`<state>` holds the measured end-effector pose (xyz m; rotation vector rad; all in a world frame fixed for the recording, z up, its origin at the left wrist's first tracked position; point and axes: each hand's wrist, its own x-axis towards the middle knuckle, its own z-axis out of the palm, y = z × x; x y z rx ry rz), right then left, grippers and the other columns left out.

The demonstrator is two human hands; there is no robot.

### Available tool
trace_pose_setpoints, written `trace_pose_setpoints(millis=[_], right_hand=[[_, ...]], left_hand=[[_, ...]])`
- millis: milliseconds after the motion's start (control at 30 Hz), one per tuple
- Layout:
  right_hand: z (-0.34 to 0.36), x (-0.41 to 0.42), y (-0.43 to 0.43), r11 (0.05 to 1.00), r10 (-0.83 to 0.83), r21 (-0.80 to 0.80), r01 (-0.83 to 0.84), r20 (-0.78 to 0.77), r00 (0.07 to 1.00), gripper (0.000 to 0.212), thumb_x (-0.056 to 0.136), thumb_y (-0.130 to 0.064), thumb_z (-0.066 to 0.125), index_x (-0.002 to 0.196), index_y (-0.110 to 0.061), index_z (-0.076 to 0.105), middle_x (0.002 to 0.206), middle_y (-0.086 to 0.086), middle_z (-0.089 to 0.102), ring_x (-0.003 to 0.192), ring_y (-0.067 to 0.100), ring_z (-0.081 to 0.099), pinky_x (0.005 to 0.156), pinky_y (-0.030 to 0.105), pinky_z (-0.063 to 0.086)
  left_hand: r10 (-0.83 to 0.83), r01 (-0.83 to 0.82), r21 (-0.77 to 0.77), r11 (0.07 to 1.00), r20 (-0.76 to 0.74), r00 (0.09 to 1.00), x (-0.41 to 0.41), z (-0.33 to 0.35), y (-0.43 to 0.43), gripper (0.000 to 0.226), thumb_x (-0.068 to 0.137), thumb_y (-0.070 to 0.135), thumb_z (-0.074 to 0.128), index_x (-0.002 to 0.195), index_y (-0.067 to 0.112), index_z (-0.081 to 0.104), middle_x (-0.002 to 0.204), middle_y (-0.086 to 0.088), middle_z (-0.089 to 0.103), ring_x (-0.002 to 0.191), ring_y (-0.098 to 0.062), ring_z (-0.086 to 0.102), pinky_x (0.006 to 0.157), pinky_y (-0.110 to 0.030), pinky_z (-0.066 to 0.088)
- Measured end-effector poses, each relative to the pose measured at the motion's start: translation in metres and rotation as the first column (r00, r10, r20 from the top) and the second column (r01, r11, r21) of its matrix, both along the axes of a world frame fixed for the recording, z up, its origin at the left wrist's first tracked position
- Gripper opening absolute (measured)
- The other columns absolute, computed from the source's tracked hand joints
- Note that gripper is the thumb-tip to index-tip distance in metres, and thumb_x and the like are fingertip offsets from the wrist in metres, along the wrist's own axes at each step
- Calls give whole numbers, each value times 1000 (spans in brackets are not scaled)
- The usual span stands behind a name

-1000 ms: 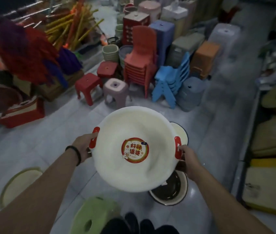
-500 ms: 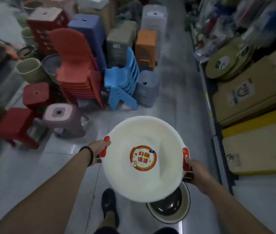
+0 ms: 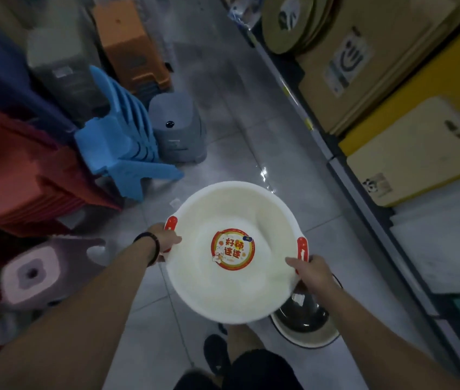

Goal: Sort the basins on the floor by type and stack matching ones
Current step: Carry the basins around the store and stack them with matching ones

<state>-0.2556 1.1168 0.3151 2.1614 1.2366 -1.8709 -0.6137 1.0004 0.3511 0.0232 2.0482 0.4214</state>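
I hold a white plastic basin (image 3: 223,294) with red handles and a round red-and-yellow sticker in its bottom, above the tiled floor. My left hand (image 3: 164,240) grips the left red handle, thumb over the rim. My right hand (image 3: 311,273) grips the right handle the same way. Below the white basin, on the floor, sits a dark-lined basin with a pale rim (image 3: 307,327), partly hidden by the white one and my right forearm.
Stacked plastic chairs, red (image 3: 26,175) and blue (image 3: 121,142), stand at left with a grey stool (image 3: 178,128), a mauve stool (image 3: 31,274) and an orange stool stack (image 3: 130,43). Shelves with boards and boxes (image 3: 409,153) line the right. My feet (image 3: 217,353) are at the bottom.
My view has swung to the right along the aisle, with the white basin carried along in both hands. The dark basin on the floor now lies lower right under it.
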Motion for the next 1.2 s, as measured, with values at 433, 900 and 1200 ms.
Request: trace_pose_setpoints(millis=[433, 900, 1200], right_hand=[[-254, -65, 47, 988, -79, -117, 105, 208, 975, 64, 93, -17, 75, 147, -5, 44, 123, 10, 62, 105, 28, 62, 89, 42, 58], [-470, -82, 59, 973, -52, -185, 135, 400, 915, 41, 97, -15, 64, 135, -4, 53, 117, 13, 64, 99, 30, 64, 78, 38, 56], [-491, -79, 57, 940, -229, -198, 277, 233, 945, 36, 101, -19, 67, 130, 1, 61, 120, 20, 69, 99, 31, 66, 90, 41, 55]], left_hand=[[-338, 308, -262, 915, -79, 938, -60, -310, 108, 50, 82, 17, 62, 131, 11, 50, 117, -20, 61, 103, -40, 63, 92, -48, 56], [-485, 447, -208, 870, -193, 853, -55, -512, 145, 51, 89, 12, 69, 136, 10, 50, 123, -18, 61, 113, -38, 59, 99, -44, 48], [-458, 444, -112, 889, -230, 859, -56, -522, 138, 57, 97, 21, 67, 144, 6, 39, 130, -22, 59, 116, -41, 59, 97, -45, 48]])
